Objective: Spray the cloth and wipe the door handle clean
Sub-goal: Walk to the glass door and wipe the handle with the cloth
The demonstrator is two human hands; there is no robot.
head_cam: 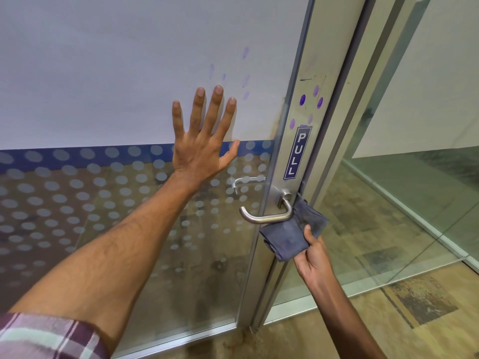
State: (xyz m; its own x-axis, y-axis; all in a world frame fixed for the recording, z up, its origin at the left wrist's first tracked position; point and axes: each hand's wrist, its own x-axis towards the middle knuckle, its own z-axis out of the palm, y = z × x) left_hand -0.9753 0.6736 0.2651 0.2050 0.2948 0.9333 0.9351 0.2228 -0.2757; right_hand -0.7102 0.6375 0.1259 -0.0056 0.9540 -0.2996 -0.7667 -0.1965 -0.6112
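A silver lever door handle (267, 216) juts from the metal stile of a glass door. Just below and right of it hangs a folded grey-blue cloth (290, 237), pressed against the underside and right end of the handle. My right hand (312, 257) grips the cloth's lower right corner, thumb on top. My left hand (203, 141) lies flat on the frosted glass panel (103, 73) to the left of the handle, fingers spread and holding nothing. No spray bottle is in view.
A blue PULL sticker (298, 152) sits on the stile above the handle, with purple smudges (309, 102) above it. A second handle (245, 181) shows through the dotted glass. A glass partition (401, 190) stands to the right over a tiled floor (388, 320).
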